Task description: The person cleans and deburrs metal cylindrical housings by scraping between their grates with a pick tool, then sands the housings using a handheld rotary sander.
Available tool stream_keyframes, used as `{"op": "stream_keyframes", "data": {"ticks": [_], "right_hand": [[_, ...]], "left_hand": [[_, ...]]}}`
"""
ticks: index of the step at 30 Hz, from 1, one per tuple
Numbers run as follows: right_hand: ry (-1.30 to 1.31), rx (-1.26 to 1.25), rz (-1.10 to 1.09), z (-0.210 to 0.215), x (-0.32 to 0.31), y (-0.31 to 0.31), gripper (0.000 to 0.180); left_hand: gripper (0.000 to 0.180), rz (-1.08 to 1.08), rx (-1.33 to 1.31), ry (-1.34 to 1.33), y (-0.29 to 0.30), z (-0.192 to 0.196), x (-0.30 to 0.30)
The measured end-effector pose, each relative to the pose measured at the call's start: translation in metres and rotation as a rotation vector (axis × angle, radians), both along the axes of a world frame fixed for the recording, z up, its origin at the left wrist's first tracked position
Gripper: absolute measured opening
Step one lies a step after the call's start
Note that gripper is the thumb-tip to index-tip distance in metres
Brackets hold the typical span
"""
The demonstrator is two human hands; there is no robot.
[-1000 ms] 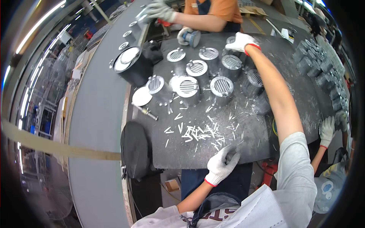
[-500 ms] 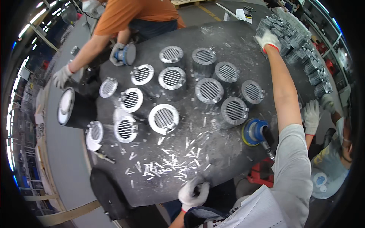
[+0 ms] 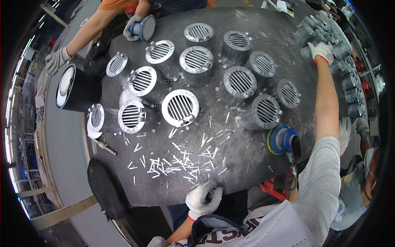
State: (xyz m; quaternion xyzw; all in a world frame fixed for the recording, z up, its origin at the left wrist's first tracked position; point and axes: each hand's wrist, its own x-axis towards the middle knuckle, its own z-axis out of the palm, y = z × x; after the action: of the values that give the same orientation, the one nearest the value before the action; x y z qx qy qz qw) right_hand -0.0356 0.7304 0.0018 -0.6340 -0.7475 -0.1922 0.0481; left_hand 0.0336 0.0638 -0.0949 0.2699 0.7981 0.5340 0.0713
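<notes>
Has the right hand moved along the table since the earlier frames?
Yes. The right hand has gone from the louvred discs out to the grey castings at the table's far right edge.

Round dark worktable [image 3: 247, 156] covered in slotted metal vent housings

Left hand [image 3: 203, 198], white glove, is resting on the near edge by a scatter of small metal strips [image 3: 185, 160]. Right hand [image 3: 322, 51] reaches way out and grips a grey housing [image 3: 307, 52] in the far-right stack. Blue sander [image 3: 282, 140] sits near the right elbow. Across the table another person's gloved hand [image 3: 135, 29] holds a sander too.
</notes>
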Motion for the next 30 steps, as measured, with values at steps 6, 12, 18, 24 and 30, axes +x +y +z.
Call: {"op": "stream_keyframes", "data": {"ticks": [6, 12, 18, 24, 30], "right_hand": [[0.194, -0.205, 0.257, -0.037, 0.041, 0.076, 0.109], [0.282, -0.07, 0.318, -0.037, 0.075, 0.143, 0.093], [0.363, 0.058, 0.454, -0.043, 0.064, 0.055, 0.081], [0.518, 0.119, 0.589, 0.03, 0.104, -0.051, 0.067], [0.948, 0.054, 0.896, 0.099, 0.141, -0.275, 0.053]], "left_hand": [[0.024, -0.104, -0.079, -0.198, 0.002, 0.021, -0.005], [0.026, -0.062, -0.071, -0.146, -0.008, 0.027, 0.003], [0.029, 0.043, 0.031, -0.002, -0.005, 0.021, 0.002], [0.028, -0.001, -0.009, -0.016, -0.011, 0.025, 0.008], [0.04, -0.184, 0.19, -0.691, 0.005, 0.045, -0.008]]}}
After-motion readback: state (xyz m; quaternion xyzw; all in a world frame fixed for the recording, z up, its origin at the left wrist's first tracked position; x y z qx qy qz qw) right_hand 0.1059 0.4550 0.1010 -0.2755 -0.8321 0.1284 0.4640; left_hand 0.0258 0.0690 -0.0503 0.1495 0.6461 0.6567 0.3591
